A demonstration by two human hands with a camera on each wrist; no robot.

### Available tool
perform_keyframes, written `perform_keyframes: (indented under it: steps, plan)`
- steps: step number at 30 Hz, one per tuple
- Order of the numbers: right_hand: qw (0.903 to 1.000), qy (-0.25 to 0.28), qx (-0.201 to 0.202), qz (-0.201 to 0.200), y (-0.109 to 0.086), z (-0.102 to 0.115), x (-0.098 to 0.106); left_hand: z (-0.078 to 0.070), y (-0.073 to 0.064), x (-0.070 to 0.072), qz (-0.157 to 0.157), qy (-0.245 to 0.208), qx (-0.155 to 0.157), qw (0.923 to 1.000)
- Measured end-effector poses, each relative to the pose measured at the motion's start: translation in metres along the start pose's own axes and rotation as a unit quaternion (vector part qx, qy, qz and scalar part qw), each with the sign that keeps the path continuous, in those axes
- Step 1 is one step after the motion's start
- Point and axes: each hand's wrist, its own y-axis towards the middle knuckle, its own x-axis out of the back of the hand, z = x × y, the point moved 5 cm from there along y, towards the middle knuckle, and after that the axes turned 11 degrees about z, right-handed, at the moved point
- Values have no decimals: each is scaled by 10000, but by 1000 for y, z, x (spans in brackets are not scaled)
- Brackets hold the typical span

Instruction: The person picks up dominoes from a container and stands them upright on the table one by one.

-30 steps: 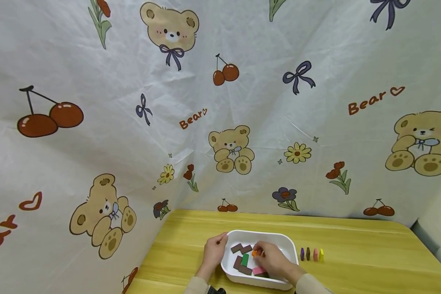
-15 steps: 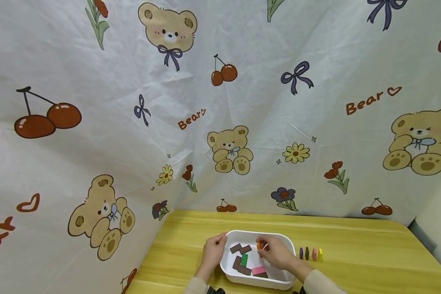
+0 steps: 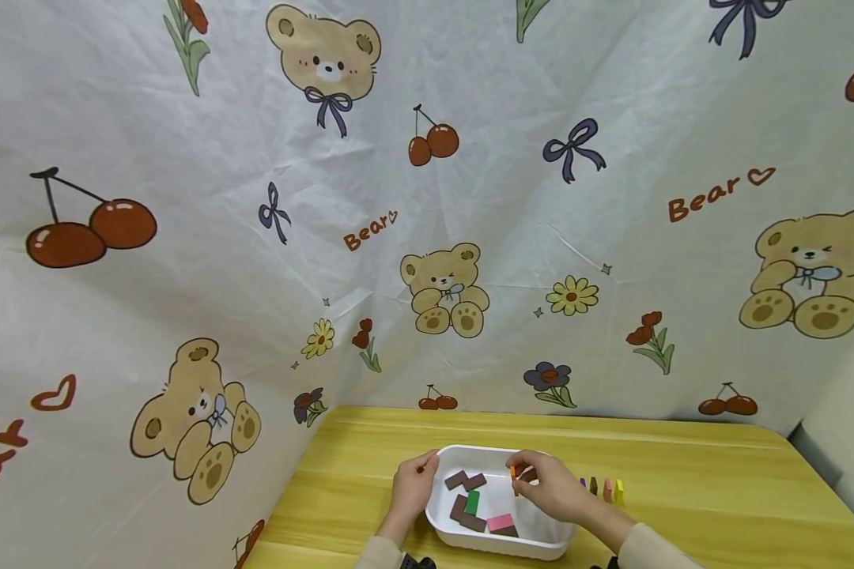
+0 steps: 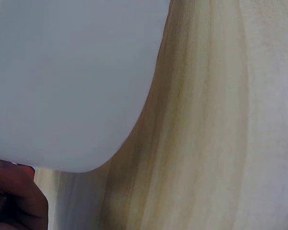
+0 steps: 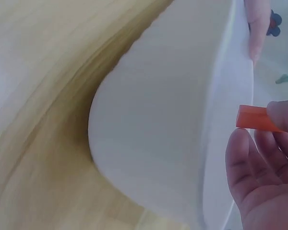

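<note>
Farther right than half a second ago, the orange block [image 5: 253,118] is pinched in the right hand [image 3: 553,487] over the right half of the white tray [image 3: 496,498]; the left hand [image 3: 411,484] grips its left rim, near the brown blocks [image 3: 473,523].

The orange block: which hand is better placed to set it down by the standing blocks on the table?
Probably the right hand: its fingers pinch the orange block, and it is nearer the standing blocks. The left hand grips the white tray on the side away from them.
</note>
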Motion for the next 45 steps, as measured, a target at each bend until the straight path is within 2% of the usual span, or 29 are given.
perform_keyframes:
  steps: [7, 13, 15, 20, 22, 25, 32, 38, 42, 45]
  plan:
    - [9994, 51, -298, -159, -16, -12, 20, 29, 18, -9, 32, -67, 21, 10000]
    - [9987, 277, -328, -273, -32, -16, 37, 32, 18, -9, 17, -52, 34, 10000]
    - [9983, 294, -406, -314, -36, -19, 41, 41, 23, -10, 31, -42, 46, 10000]
    - [9957, 434, -709, -415, -42, -26, 47, 73, 43, -16, 4, -1, 149, 9999]
    - [9949, 506, -764, -420, -44, -29, 48, 79, 47, -16, 2, -26, 134, 9999]
    - [9948, 567, -750, -401, -48, -33, 50, 80, 46, -16, 41, -34, 98, 9999]
    - [9961, 310, -656, -505, -59, -44, 58, 66, 37, -14, 18, -70, -85, 9999]
    - [9950, 165, -718, -669, -69, -51, 68, 76, 46, -16, -63, 151, 3, 9999]
    - [9940, 321, -796, -685, -75, -55, 74, 79, 48, -17, -29, 52, 22, 10000]
    - [9920, 185, -973, -777, -78, -58, 79, 79, 48, -16, 3, 16, 28, 10000]
